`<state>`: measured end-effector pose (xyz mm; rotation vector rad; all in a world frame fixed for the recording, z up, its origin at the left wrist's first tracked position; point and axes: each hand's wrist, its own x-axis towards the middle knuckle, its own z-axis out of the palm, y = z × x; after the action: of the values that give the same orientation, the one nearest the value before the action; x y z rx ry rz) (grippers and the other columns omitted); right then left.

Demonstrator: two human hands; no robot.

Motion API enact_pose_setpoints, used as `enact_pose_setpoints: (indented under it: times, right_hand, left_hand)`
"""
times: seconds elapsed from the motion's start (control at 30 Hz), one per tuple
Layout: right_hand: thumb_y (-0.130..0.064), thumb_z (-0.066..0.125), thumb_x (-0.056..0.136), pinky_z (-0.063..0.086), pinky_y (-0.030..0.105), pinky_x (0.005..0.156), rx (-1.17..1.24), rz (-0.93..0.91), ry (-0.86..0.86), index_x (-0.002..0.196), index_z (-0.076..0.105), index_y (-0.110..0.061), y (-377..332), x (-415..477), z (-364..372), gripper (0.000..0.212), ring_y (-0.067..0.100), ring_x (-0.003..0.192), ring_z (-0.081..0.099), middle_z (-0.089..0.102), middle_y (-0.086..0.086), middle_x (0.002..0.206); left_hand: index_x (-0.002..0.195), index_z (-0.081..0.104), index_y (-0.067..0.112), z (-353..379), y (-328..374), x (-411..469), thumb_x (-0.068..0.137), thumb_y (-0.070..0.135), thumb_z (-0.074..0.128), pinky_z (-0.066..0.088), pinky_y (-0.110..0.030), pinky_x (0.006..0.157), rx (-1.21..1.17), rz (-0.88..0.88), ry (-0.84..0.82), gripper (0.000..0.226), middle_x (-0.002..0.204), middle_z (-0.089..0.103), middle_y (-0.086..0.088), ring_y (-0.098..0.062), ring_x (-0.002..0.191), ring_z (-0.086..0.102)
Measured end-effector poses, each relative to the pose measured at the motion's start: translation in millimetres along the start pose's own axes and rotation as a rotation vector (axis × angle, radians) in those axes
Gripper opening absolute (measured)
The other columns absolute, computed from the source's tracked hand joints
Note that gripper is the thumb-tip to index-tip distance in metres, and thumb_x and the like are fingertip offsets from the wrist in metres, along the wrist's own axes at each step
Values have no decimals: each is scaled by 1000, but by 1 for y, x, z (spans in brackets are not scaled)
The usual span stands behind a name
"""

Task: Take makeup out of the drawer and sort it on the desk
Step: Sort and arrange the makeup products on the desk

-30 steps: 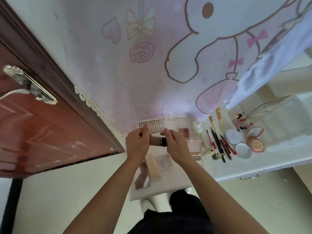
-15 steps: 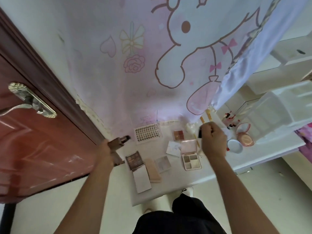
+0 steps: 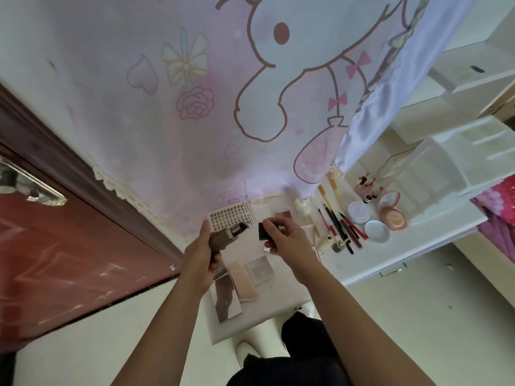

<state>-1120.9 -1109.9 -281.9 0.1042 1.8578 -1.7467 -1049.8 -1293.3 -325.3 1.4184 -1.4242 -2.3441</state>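
Bottle point(image 3: 223, 240) gripped in left hand point(image 3: 199, 260), probably its cap point(image 3: 263, 231) in right hand point(image 3: 291, 243).

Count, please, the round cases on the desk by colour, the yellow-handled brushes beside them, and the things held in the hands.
pink round case, open: 1
pale round cases: 2
yellow-handled brushes: 2
tan bottle, in the left hand: 1
black cap, in the right hand: 1
Total: 7

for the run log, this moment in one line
left hand grips tan bottle | right hand pinches black cap | cap off
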Motion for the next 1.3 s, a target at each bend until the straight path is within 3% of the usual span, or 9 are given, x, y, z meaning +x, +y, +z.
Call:
enact_pose_setpoints:
  times: [0.23, 0.47, 0.57, 0.67, 0.8, 0.93, 1.07, 1.23, 1.3]
  right_hand:
    - [-29, 68, 95, 52, 23, 65, 22, -25, 42, 112, 69, -20, -6, 28, -26, 20, 10, 68, 65, 74, 2, 90]
    - [-30, 67, 95, 51, 24, 63, 32, 72, 146, 115, 66, -17, 3, 70, -74, 24, 8, 67, 65, 74, 5, 92]
    - [-27, 68, 94, 54, 26, 70, -55, 94, 152, 122, 63, -19, 9, 86, -90, 29, 9, 73, 69, 73, 5, 100]
    - [-17, 67, 92, 57, 34, 85, -176, 107, 150, 128, 62, -23, 14, 104, -101, 37, 17, 85, 71, 69, 4, 111]
    - [-20, 63, 88, 52, 39, 98, -505, 65, 81, 131, 61, -31, 15, 127, -98, 45, 20, 101, 67, 67, -2, 121]
    - [-23, 66, 89, 52, 32, 93, -712, -12, -69, 136, 52, -25, 12, 147, -77, 48, 19, 105, 66, 67, 0, 123]
    - [-16, 60, 91, 48, 31, 87, -947, -123, -181, 136, 52, -21, 15, 170, -50, 46, 26, 112, 60, 61, 5, 127]
    - [-11, 55, 93, 55, 38, 84, -1218, -284, -301, 140, 52, -22, 23, 196, -22, 48, 30, 106, 63, 54, 6, 130]
    - [-5, 53, 94, 55, 36, 77, -1333, -334, -332, 143, 50, -22, 27, 200, -14, 52, 28, 101, 64, 53, 6, 129]
  left_hand:
    - [99, 72, 12, 30, 5, 0, 69, 66, 68, 42, -22, 47, 210, -67, -237, 62, 70, 54, -7, -13, 55, 44]
    - [101, 70, 10, 62, 4, 29, 83, 10, 72, 57, -22, 52, -29, -228, -251, 18, 76, 64, -2, -13, 61, 67]
    - [102, 72, 15, 80, 2, 49, 86, 31, 74, 58, -31, 65, 100, -184, -190, 24, 77, 67, -1, -17, 75, 69]
    - [93, 75, 25, 95, 1, 69, 85, 52, 70, 40, -31, 72, 314, -33, -66, 29, 90, 69, 3, -15, 80, 55]
    - [99, 72, 24, 106, -1, 91, 88, 35, 73, 42, -23, 74, 419, 183, -11, 15, 91, 68, 6, -12, 86, 62]
    - [104, 72, 22, 93, -11, 105, 81, 30, 80, 47, -27, 81, 638, 283, 118, 25, 98, 72, 7, -11, 91, 64]
    - [108, 72, 27, 73, -25, 102, 83, 28, 77, 40, -4, 72, 813, 330, 155, 26, 102, 72, 9, -8, 95, 64]
    - [115, 70, 23, 57, -37, 103, 82, 20, 79, 45, -26, 91, 939, 321, 133, 35, 115, 69, -1, -20, 106, 63]
    - [116, 69, 21, 55, -41, 104, 82, 17, 78, 43, -26, 93, 1001, 364, 90, 36, 117, 68, -3, -22, 109, 62]
